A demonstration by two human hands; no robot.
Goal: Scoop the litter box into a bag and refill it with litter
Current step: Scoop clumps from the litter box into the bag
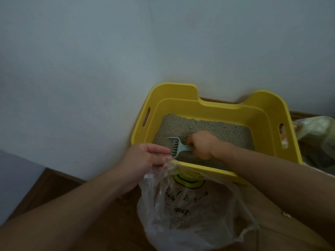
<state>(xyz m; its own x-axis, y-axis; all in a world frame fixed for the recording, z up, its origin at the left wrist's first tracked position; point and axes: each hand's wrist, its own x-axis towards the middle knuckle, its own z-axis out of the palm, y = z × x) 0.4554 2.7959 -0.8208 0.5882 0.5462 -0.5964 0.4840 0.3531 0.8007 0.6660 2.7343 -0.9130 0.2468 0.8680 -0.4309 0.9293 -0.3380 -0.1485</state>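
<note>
Litter (208,127) lies loose in the yellow box (204,105) against the wall (90,69), and the pale scoop (176,146) sits low in it near the front left corner, its handle gripped by the right hand's (201,144) curled fingers. The left hand (146,156) pinches the thin bag's (190,205) rim just outside the front wall. If that pinch slips or the scoop tilts while crossing, clumps would likely land on the floor (54,192).

yellow litter box (223,109), grey litter (208,126), pale-blue scoop (176,146)
</note>
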